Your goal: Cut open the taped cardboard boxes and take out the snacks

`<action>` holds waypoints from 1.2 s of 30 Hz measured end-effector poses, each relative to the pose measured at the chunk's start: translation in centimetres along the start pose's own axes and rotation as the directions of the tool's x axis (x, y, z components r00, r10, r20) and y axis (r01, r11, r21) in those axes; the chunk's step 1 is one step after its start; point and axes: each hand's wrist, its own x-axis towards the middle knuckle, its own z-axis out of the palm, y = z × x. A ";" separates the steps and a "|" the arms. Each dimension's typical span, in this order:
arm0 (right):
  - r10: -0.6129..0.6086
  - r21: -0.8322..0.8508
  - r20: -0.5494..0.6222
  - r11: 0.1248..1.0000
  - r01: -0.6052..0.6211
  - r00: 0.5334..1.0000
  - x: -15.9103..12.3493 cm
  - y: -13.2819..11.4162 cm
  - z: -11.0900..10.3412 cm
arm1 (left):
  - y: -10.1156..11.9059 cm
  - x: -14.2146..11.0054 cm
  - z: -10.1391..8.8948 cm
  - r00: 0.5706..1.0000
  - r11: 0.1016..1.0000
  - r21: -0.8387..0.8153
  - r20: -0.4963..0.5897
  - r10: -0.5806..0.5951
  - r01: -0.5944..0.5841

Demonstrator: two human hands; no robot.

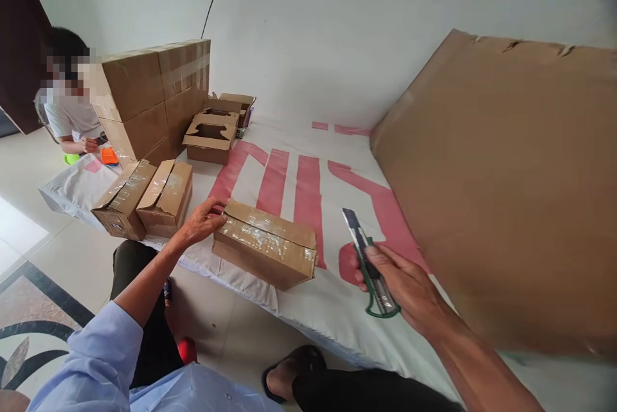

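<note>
A long cardboard box [270, 238] lies on the cloth-covered table in front of me, with shiny clear tape along its top seam. Gripping its left end is my left hand [205, 222], thumb on the near side and fingers curled over the corner. My right hand [400, 277] is closed around a utility knife [373, 277] with a green and grey handle. The blade is out and points up and to the left, apart from the box. Between the blade and the box's right end there is a gap over the cloth.
Two more taped boxes [166, 197] stand left of my left hand. Behind them are opened boxes [209, 135] and a stack of large cartons [139, 90]. A big cardboard carton [506, 193] rises at right. Another person [72, 110] sits far left near an orange cup [109, 155].
</note>
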 end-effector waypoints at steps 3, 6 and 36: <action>0.007 0.004 0.161 1.000 -0.008 0.987 0.0 -1.2 1.3 | -0.5 0.2 0.5 0.999 0.989 -0.143 0.031 -0.033 0.037; -0.011 -0.130 0.248 0.991 0.044 0.969 0.5 -1.5 2.2 | -0.4 0.4 0.6 0.995 0.976 -0.211 0.088 -0.045 0.062; -0.159 -0.488 0.558 0.731 0.477 0.814 0.3 -10.3 4.3 | -0.3 -1.4 0.9 0.982 0.994 -0.074 0.168 0.088 -0.076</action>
